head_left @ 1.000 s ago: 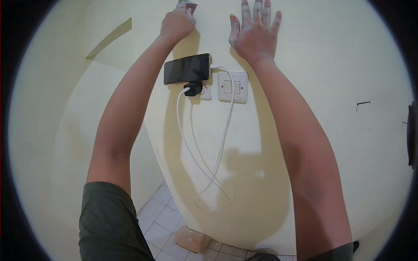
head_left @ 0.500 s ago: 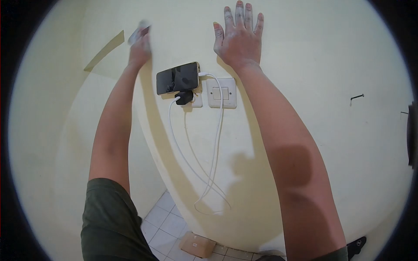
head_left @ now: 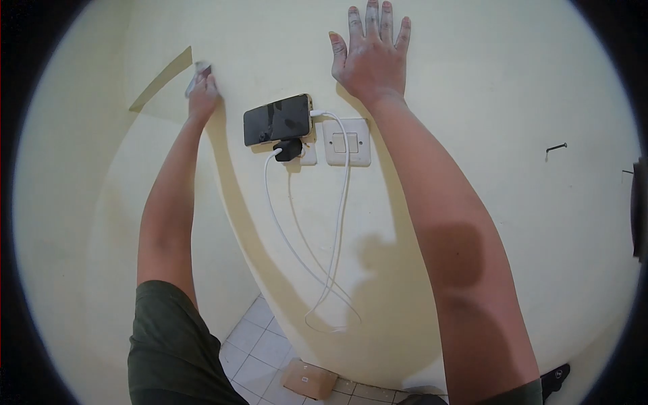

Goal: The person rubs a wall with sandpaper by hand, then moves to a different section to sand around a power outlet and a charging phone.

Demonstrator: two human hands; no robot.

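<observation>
My left hand (head_left: pixel 203 98) is closed around a small flat grey piece with a dark edge (head_left: pixel 206 69), held against the cream wall (head_left: pixel 283 50) near its left edge. Motion blurs the fingers, and I cannot tell exactly what the piece is. Higher up and to the right, my right hand (head_left: pixel 373 64) lies flat on the same wall with fingers spread, and pale dust coats them. Between my arms, a black-screened phone (head_left: pixel 278 120) rests sideways on a black charger plug (head_left: pixel 288 150). A white cable (head_left: pixel 343 196) loops down the wall from it.
A white light switch (head_left: pixel 346 142) sits right of the phone. Nails (head_left: pixel 557 147) stick out of the wall at the right, near a dark object (head_left: pixel 638 209). On the tiled floor (head_left: pixel 253 344) below lies a brown cardboard box (head_left: pixel 310 380).
My left hand has moved down and slightly left along the wall with the flat piece in it. My right hand stays in place on the wall.
</observation>
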